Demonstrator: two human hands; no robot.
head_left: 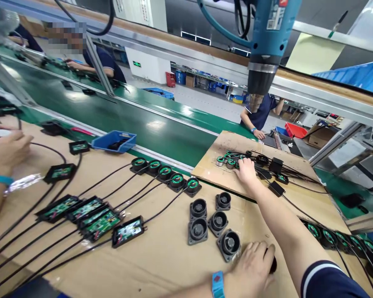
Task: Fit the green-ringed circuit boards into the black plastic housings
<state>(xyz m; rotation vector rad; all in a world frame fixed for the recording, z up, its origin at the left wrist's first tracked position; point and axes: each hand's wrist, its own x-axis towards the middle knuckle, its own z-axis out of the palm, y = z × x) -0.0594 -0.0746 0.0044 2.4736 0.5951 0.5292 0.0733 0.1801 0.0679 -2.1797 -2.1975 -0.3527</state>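
My left hand [252, 264], with a blue wristband, lies low on the cardboard, its fingers curled round a black round housing [272, 265] that is mostly hidden. Beside it sit several black square-flanged housings [230, 244] with round hollow cups. My right hand [248, 170] reaches forward to a pile of green ring-shaped boards [231, 164] with wires. Its fingers are bent down into the pile; what they grip is hidden. Black boxes [276, 165] on cables lie just right of that hand.
Housings with green rings [177, 181] stand in a row, cabled to open circuit-board boxes [129, 231]. A co-worker's hand [9, 145] holds something white at left. A blue tray [114, 141] borders the green conveyor [161, 128]. A power screwdriver [267, 45] hangs overhead.
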